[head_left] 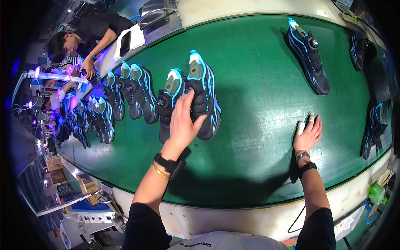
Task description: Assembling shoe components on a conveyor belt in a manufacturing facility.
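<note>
My left hand (183, 123) reaches over a pair of black sneakers with bright blue trim. Its fingers are stretched out and its thumb is apart, over the inner sides of the left shoe (166, 109) and the right shoe (206, 100). The fingertips seem to touch the right shoe near its dial, but whether they press on it I cannot tell. Flat on the green conveyor belt (250, 154) lies my right hand (308, 135), fingers apart and holding nothing. White wraps cover two of its fingertips. A single sneaker (308, 60) stands farther off, beyond the right hand.
Several more sneakers (139, 91) line the belt to the left. Others stand at the right, including one sneaker (374, 129) near the edge. At the far left a person (98, 35) handles a shoe, close to a phone (125, 43). A pale rim (208, 214) borders the belt's near side.
</note>
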Tool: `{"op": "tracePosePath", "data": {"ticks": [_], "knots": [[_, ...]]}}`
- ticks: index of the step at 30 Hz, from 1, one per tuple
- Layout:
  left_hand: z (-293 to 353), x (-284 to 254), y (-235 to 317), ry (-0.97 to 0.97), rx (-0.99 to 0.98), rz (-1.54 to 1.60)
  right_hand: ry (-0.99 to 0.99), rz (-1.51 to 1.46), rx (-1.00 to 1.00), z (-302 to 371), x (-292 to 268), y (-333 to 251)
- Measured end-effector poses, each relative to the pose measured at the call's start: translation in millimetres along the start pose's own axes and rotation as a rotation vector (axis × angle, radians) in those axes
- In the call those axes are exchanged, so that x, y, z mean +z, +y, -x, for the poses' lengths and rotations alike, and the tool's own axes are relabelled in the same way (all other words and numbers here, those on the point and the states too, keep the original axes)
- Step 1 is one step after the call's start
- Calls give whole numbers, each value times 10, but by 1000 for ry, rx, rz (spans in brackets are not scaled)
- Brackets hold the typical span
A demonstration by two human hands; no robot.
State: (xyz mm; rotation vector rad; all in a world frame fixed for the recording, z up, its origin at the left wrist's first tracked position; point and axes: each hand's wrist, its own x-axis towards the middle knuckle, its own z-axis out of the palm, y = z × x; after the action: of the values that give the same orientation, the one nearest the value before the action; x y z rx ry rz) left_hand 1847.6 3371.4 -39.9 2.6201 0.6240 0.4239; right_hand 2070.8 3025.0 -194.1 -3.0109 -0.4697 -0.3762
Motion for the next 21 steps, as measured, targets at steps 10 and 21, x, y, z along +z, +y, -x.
{"op": "tracePosePath", "data": {"ticks": [10,21], "knots": [[1356,48,-731,-139,-563,-169,1,-8,4,-42,-9,-21],[500,242,-403,-324,-634,159,26,27,3,33,13,-10]]}}
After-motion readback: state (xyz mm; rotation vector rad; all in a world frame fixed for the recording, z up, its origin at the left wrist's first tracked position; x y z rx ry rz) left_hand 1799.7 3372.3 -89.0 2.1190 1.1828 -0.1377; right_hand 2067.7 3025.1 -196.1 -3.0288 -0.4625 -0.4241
